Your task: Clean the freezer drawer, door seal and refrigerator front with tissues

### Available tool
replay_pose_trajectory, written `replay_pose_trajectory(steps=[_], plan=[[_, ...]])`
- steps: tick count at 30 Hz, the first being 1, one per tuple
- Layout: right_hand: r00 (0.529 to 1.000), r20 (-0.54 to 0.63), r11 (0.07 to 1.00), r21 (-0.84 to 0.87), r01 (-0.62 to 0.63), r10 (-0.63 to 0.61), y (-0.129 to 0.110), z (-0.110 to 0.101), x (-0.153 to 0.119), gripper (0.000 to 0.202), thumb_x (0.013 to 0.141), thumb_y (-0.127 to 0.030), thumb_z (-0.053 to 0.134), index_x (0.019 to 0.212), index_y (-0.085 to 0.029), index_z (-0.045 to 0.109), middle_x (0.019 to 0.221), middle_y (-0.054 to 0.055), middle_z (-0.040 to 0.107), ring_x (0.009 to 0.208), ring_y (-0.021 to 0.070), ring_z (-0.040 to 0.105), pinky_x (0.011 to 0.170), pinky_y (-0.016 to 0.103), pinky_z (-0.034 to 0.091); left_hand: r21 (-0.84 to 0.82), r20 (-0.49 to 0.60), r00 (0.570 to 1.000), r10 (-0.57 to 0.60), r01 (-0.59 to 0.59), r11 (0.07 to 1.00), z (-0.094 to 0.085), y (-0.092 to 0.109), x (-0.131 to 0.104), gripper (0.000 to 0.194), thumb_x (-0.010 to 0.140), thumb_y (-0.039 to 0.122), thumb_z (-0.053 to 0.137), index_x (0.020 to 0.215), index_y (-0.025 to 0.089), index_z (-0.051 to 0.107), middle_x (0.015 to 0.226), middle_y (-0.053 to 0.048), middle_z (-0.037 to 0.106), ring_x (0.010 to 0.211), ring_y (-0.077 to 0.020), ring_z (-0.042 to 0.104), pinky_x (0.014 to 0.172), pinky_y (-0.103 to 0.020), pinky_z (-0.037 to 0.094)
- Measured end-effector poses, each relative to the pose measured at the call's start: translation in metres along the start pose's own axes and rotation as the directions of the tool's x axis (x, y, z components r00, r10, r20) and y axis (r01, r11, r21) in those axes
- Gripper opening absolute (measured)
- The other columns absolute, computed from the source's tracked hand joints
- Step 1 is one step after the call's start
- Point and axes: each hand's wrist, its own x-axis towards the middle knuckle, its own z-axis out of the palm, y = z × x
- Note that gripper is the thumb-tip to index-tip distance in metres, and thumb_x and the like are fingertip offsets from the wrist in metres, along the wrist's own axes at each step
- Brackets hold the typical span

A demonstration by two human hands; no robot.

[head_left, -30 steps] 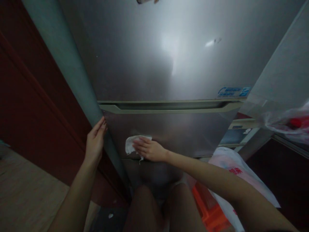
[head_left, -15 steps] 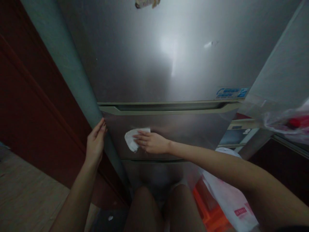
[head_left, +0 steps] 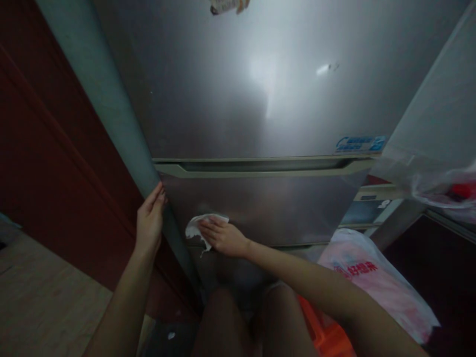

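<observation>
My right hand [head_left: 223, 235] presses a crumpled white paper towel [head_left: 194, 229] flat against the refrigerator's middle drawer front [head_left: 267, 206], near its lower left. The towel's ragged lower edge hangs over the seam with the panel below. My left hand [head_left: 150, 213] is closed at the drawer front's left edge, fingertips touching it just under the handle recess. Part of those fingers is hidden at the side. The silver upper door [head_left: 208, 99] carries a torn label at the top and a blue sticker at lower right.
On the left are a dark red door [head_left: 55, 148] and a pale green wall strip [head_left: 100, 84]. At right, a white plastic bag [head_left: 372, 277] with red print stands by an orange container [head_left: 327, 337]. Clear plastic [head_left: 431, 186] hangs above. My knees are close to the lowest panel.
My right hand has slid the paper towel down and slightly left, to the drawer's bottom seam. My left hand stays at the edge. More of the white bag shows now.
</observation>
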Motion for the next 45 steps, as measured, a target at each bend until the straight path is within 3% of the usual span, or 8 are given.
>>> replay_pose_trajectory(steps=[5, 10, 15, 24, 29, 37, 41, 45], plan=[[0.987, 0.136, 0.993, 0.089, 0.072, -0.084, -0.026, 0.032, -0.034, 0.032, 0.096, -0.018, 0.042, 0.115, -0.006, 0.065, 0.133, 0.012, 0.059, 0.129, 0.0229, 0.050, 0.113, 0.040, 0.036, 0.007, 0.016, 1.000, 0.023, -0.023, 1.000, 0.000, -0.002, 0.000, 0.038, 0.086, 0.028, 0.059, 0.124, 0.025, 0.062, 0.139, -0.005, 0.054, 0.129, -0.0206, 0.050, 0.111, -0.039, 0.038], [0.909, 0.279, 0.946, 0.181, 0.267, -0.310, -0.014, 0.026, -0.060, 0.026, 0.090, -0.023, 0.053, 0.101, -0.009, 0.073, 0.127, 0.012, 0.064, 0.129, 0.0263, 0.050, 0.115, 0.042, 0.031, 0.046, 0.015, 1.000, 0.026, -0.027, 0.999, -0.001, -0.003, 0.001, 0.040, 0.086, 0.029, 0.058, 0.126, 0.025, 0.060, 0.140, -0.005, 0.054, 0.128, -0.0211, 0.051, 0.111, -0.040, 0.038], [0.910, 0.248, 0.943, 0.086, 0.322, -0.333, 0.021, -0.014, -0.044, 0.028, 0.092, -0.020, 0.049, 0.107, -0.009, 0.070, 0.122, 0.011, 0.067, 0.127, 0.0257, 0.051, 0.116, 0.044, 0.030, 0.038, 0.010, 1.000, 0.019, -0.019, 0.999, -0.001, -0.005, 0.001, 0.041, 0.086, 0.030, 0.058, 0.126, 0.025, 0.060, 0.139, -0.005, 0.054, 0.127, -0.0211, 0.052, 0.111, -0.040, 0.038], [0.995, -0.089, 0.995, -0.091, -0.048, 0.040, 0.095, -0.102, 0.011, 0.033, 0.098, -0.012, 0.036, 0.124, -0.011, 0.057, 0.140, 0.007, 0.053, 0.139, 0.0204, 0.035, 0.117, 0.047, 0.031, 0.022, 0.009, 0.999, 0.044, -0.045, 0.999, -0.001, -0.005, -0.001, 0.042, 0.088, 0.032, 0.059, 0.129, 0.020, 0.058, 0.140, -0.008, 0.053, 0.127, -0.0228, 0.051, 0.113, -0.043, 0.036], [0.962, -0.194, 0.979, -0.026, -0.201, 0.192, 0.059, -0.075, -0.009, 0.034, 0.096, -0.011, 0.040, 0.127, -0.009, 0.055, 0.138, 0.010, 0.055, 0.140, 0.0217, 0.032, 0.116, 0.046, 0.032, 0.026, 0.009, 0.999, 0.046, -0.046, 0.999, -0.001, -0.004, -0.002, 0.041, 0.088, 0.032, 0.059, 0.128, 0.022, 0.058, 0.140, -0.008, 0.053, 0.127, -0.0222, 0.052, 0.113, -0.042, 0.036], [0.988, 0.138, 0.976, 0.196, -0.092, 0.065, -0.008, -0.008, -0.087, 0.036, 0.095, -0.014, 0.046, 0.129, -0.007, 0.053, 0.139, 0.013, 0.053, 0.136, 0.0211, 0.040, 0.114, 0.045, 0.035, 0.037, 0.029, 0.998, 0.062, -0.063, 0.997, -0.002, -0.004, -0.002, 0.042, 0.089, 0.030, 0.059, 0.130, 0.022, 0.057, 0.141, -0.008, 0.052, 0.128, -0.0228, 0.050, 0.112, -0.042, 0.036], [0.968, 0.246, 0.970, 0.242, -0.008, -0.053, -0.014, 0.000, -0.120, 0.033, 0.095, -0.015, 0.045, 0.122, -0.004, 0.059, 0.137, 0.013, 0.055, 0.133, 0.0218, 0.045, 0.114, 0.042, 0.036, 0.052, 0.010, 0.998, 0.062, -0.062, 0.997, 0.000, -0.002, -0.004, 0.042, 0.089, 0.031, 0.058, 0.130, 0.020, 0.057, 0.141, -0.008, 0.052, 0.128, -0.0229, 0.050, 0.112, -0.041, 0.038], [0.953, 0.276, 0.963, 0.264, 0.052, -0.127, 0.005, -0.016, -0.115, 0.033, 0.095, -0.017, 0.045, 0.122, -0.006, 0.061, 0.136, 0.013, 0.056, 0.135, 0.0206, 0.042, 0.117, 0.040, 0.031, 0.060, -0.002, 0.998, 0.060, -0.060, 0.996, 0.001, -0.001, -0.004, 0.042, 0.089, 0.031, 0.058, 0.130, 0.020, 0.057, 0.141, -0.008, 0.052, 0.128, -0.0223, 0.050, 0.111, -0.039, 0.039]])
